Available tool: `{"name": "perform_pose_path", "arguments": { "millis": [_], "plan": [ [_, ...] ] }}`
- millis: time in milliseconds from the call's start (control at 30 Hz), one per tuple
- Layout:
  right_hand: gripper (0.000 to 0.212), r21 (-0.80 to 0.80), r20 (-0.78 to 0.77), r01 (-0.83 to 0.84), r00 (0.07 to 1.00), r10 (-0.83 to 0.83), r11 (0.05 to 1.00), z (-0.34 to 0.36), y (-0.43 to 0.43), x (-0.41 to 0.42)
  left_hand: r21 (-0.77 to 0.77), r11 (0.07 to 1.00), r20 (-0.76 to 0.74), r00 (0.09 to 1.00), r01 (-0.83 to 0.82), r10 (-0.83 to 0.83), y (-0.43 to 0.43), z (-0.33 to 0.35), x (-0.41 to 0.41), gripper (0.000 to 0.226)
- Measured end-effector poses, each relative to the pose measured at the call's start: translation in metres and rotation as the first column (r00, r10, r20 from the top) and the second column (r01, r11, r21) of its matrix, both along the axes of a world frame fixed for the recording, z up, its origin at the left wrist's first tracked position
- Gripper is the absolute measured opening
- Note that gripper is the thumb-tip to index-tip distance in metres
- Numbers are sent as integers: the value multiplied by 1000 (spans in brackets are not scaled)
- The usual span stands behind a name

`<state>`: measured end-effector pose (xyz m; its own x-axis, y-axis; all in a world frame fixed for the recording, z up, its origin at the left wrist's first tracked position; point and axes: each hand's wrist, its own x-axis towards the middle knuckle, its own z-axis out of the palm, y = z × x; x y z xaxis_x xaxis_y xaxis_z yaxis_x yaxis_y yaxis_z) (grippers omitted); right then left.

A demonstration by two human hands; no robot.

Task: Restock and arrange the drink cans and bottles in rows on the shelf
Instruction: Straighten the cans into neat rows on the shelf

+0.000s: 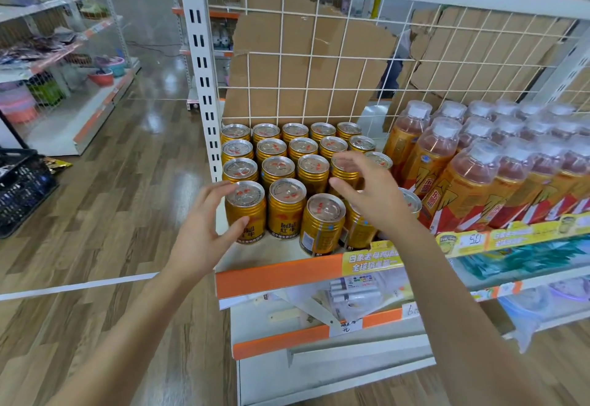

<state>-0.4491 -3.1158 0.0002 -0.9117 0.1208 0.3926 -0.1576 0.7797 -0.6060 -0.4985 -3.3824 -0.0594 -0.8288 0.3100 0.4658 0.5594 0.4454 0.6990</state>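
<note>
Clasping can (245, 211), left hand (204, 233) (right hand (373, 196) hovering)

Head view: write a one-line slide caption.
Left hand cups the front-left gold metal can while the right hand hovers open over other gold cans beside orange-labelled plastic bottles.

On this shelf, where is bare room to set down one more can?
One bare strip of white shelf board lies between the front gold drink cans and the orange shelf-edge strip. Elsewhere it is crowded: cans stand close together, and the orange clear-capped plastic bottles fill the right side.
</note>
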Motion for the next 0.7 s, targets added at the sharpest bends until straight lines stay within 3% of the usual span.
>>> {"name": "perform_pose_path", "arguments": {
  "millis": [100,333,467,700],
  "plan": [
    [38,-3,43,-2,999,2,1000,1,30,17,-62,995,-113,990,78,-84,21,25,4,38],
    [47,205,169,-78,985,43,976,-11,75,33,-376,883,-92,937,280,-336,90,43,5,46],
    [60,256,203,-193,969,142,947,-19,82,32,-531,802,-1,946,274,-324,108,37,2,63],
    [74,329,249,-324,936,249,887,-23,83,10,-562,799,64,974,215,-217,118,47,6,68]
  ]
}}
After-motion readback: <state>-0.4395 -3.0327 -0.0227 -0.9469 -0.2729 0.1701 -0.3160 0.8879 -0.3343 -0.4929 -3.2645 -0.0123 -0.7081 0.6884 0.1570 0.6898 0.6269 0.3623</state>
